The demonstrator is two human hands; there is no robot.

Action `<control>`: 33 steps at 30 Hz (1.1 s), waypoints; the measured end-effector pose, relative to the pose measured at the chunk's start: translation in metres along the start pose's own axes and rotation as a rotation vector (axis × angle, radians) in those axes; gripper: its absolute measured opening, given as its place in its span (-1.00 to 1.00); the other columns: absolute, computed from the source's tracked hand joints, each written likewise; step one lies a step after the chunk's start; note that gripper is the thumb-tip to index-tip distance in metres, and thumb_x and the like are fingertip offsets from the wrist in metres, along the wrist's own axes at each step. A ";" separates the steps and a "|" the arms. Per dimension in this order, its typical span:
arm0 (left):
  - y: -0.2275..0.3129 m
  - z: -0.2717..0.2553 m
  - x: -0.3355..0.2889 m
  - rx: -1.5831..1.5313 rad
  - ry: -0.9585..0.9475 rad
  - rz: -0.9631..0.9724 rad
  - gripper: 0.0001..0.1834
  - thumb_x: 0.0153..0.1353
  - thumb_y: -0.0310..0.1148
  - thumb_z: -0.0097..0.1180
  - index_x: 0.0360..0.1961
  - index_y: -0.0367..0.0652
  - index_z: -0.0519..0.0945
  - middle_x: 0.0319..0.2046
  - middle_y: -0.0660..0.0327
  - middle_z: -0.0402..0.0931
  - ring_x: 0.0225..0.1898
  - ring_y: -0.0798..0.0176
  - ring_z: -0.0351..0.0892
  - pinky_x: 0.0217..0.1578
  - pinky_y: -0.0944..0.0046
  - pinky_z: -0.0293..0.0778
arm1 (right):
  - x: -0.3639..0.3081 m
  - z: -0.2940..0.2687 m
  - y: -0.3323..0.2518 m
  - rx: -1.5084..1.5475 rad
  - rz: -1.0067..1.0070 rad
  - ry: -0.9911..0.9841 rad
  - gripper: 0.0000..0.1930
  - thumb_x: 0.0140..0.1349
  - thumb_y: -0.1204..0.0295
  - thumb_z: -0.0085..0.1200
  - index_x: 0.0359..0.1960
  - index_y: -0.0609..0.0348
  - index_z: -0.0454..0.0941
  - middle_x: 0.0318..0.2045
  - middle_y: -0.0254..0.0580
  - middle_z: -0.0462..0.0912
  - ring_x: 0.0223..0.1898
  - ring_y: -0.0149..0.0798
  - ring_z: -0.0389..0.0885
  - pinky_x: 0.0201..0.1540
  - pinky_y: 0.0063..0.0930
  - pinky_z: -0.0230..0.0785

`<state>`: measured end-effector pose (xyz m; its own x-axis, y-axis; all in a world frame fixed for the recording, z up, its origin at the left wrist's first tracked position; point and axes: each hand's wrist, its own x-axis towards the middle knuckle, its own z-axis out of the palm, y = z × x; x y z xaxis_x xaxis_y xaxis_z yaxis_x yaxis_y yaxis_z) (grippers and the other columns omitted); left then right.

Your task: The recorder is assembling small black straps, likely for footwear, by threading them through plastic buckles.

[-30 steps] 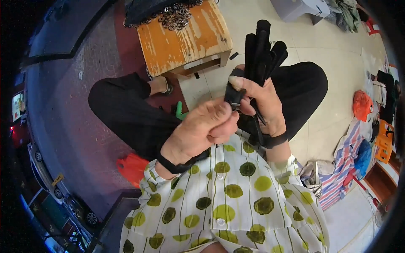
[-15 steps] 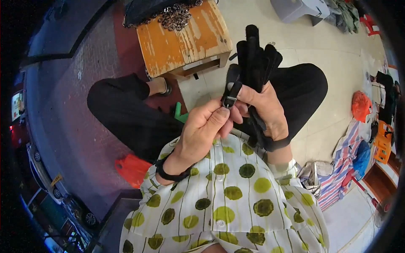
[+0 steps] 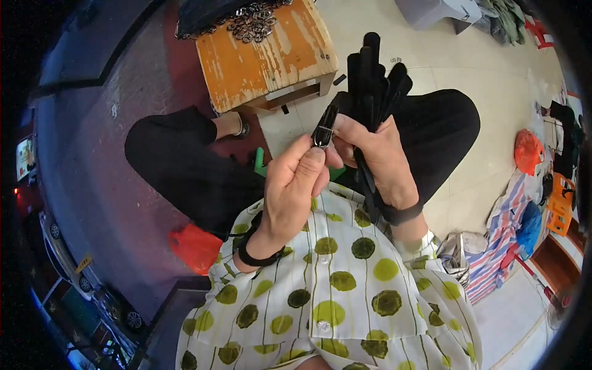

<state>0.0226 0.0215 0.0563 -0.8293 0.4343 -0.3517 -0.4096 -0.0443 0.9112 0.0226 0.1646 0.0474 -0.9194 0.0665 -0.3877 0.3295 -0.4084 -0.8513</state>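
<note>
My left hand (image 3: 290,188) pinches a small silver metal buckle (image 3: 320,145) between thumb and forefinger. A short black strap (image 3: 325,125) runs through this buckle and points up and away from me. Beside it, my right hand (image 3: 387,161) is closed round a bundle of black straps (image 3: 370,77), whose ends fan out beyond the fingers and also hang below toward the wrist. The right thumb lies close to the buckled strap; whether it touches it I cannot tell. Both hands are over my lap, in front of my dotted shirt.
Ahead stands a worn orange wooden stool (image 3: 265,71), with a pile of metal buckles (image 3: 251,23) and a black cloth or bag (image 3: 206,15) on it. A green object (image 3: 259,161) shows beyond my left hand. A red plastic bag (image 3: 196,248) lies at left, a striped sheet (image 3: 493,250) at right.
My right thumb has drawn back from the buckle, which it was pressing. The buckled strap now shows more fully, tilted up to the right. My left hand keeps its pinch.
</note>
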 end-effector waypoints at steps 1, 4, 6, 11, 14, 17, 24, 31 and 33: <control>0.000 -0.001 0.000 -0.034 0.008 0.009 -0.66 0.31 -0.19 -0.19 -0.31 -0.29 0.44 -0.69 0.40 0.25 -0.68 0.59 0.02 -0.65 0.54 -0.06 | 0.001 0.000 0.000 0.036 0.003 -0.023 -0.86 0.11 0.50 0.04 -0.57 0.19 0.39 -0.66 -0.45 0.43 -0.67 -0.58 0.34 -0.62 -0.69 0.16; 0.006 -0.004 -0.001 -0.027 -0.045 -0.024 -0.67 0.31 -0.22 -0.21 -0.29 -0.29 0.45 -0.70 0.39 0.25 -0.68 0.58 0.05 -0.65 0.55 -0.05 | -0.001 0.000 -0.004 0.062 0.023 -0.035 -0.86 0.13 0.46 0.06 -0.54 0.18 0.42 -0.65 -0.45 0.44 -0.67 -0.57 0.34 -0.62 -0.69 0.17; 0.008 -0.003 -0.001 -0.045 -0.056 -0.022 -0.68 0.31 -0.23 -0.21 -0.29 -0.29 0.45 -0.70 0.39 0.25 -0.69 0.58 0.06 -0.65 0.55 -0.04 | 0.000 -0.001 -0.001 0.082 0.022 -0.037 -0.86 0.13 0.44 0.07 -0.54 0.17 0.42 -0.65 -0.44 0.44 -0.67 -0.57 0.34 -0.62 -0.70 0.17; 0.006 -0.003 0.000 0.045 -0.079 0.007 -0.70 0.30 -0.26 -0.24 -0.25 -0.27 0.47 -0.73 0.40 0.25 -0.71 0.59 0.09 -0.67 0.56 0.00 | 0.000 0.000 0.001 0.124 0.032 0.012 -0.83 0.11 0.37 0.08 -0.50 0.13 0.38 -0.75 -0.42 0.31 -0.76 -0.54 0.27 -0.76 -0.74 -0.03; 0.009 -0.004 -0.001 0.075 -0.116 -0.034 -0.71 0.30 -0.28 -0.23 -0.23 -0.25 0.48 -0.73 0.40 0.25 -0.72 0.59 0.09 -0.67 0.55 0.01 | 0.002 -0.001 -0.002 0.292 0.128 -0.067 -0.82 0.14 0.37 0.10 -0.51 0.13 0.39 -0.73 -0.45 0.37 -0.75 -0.57 0.29 -0.74 -0.71 0.06; 0.009 -0.002 -0.003 0.224 -0.040 0.004 -0.71 0.30 -0.29 -0.22 -0.26 -0.26 0.51 -0.75 0.40 0.24 -0.70 0.58 0.16 -0.65 0.53 0.09 | 0.004 0.003 0.003 0.371 0.157 -0.006 -0.80 0.16 0.33 0.07 -0.52 0.12 0.38 -0.74 -0.46 0.33 -0.77 -0.57 0.27 -0.75 -0.72 0.03; -0.009 -0.014 0.017 0.934 0.333 0.691 -0.78 0.00 -0.53 0.10 -0.26 -0.15 0.54 -0.62 0.18 0.33 -0.60 0.16 0.37 -0.55 0.24 0.33 | -0.006 0.002 0.004 0.126 -0.007 0.129 -0.78 0.14 0.31 0.11 -0.37 0.24 0.50 -0.68 -0.46 0.40 -0.71 -0.58 0.33 -0.66 -0.71 0.14; -0.004 -0.009 0.014 0.923 0.346 0.714 -0.61 -0.10 -0.60 0.13 -0.14 -0.24 0.50 -0.47 0.14 0.39 -0.48 0.11 0.42 -0.47 0.24 0.37 | -0.010 0.006 0.006 0.185 0.018 0.179 -0.86 0.09 0.44 0.12 -0.35 0.21 0.48 -0.65 -0.42 0.44 -0.66 -0.58 0.36 -0.63 -0.70 0.16; -0.002 -0.007 0.010 0.836 0.365 0.683 -0.59 -0.09 -0.59 0.13 -0.11 -0.28 0.47 -0.44 0.13 0.41 -0.48 0.13 0.43 -0.47 0.26 0.37 | -0.010 0.004 0.005 0.263 0.055 0.144 -0.85 0.09 0.44 0.11 -0.34 0.20 0.46 -0.67 -0.41 0.43 -0.68 -0.58 0.34 -0.65 -0.70 0.14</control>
<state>0.0122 0.0198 0.0495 -0.8988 0.2559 0.3561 0.4383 0.5023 0.7454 0.0328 0.1585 0.0483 -0.8554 0.1585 -0.4932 0.2941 -0.6353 -0.7141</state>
